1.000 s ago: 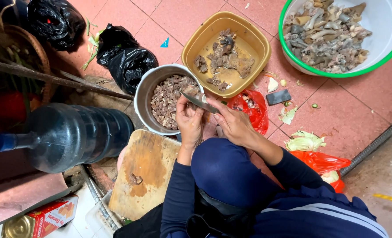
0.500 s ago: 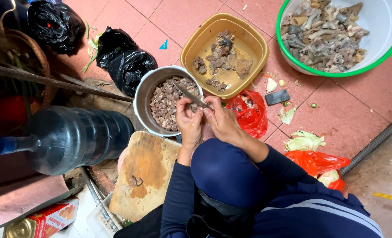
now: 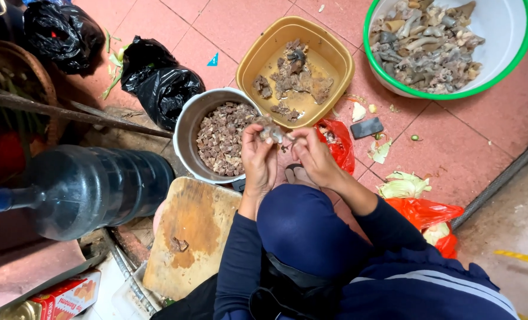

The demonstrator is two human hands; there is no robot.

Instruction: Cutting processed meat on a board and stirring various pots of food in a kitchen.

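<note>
Gripping a grey meat piece [image 3: 271,134], the left hand [image 3: 258,159] is closed around it beside the right hand [image 3: 314,157].

The person wears a dark navy long-sleeved top, both sleeves pushed up short of the wrists, and dark blue trousers over the bent knee. A pale stripe runs across the navy cloth at the lower right. The left hand [image 3: 258,161] and right hand [image 3: 315,155] are bare, ungloved

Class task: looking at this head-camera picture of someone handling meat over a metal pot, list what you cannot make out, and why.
Head view only:
- Small piece between left hand and right hand: fingers cover most of it.
- Knife: none discernible.
- Black bags: contents hidden.
- White basin: cut off by the top edge.
- Foot: hidden by the knee.
</note>
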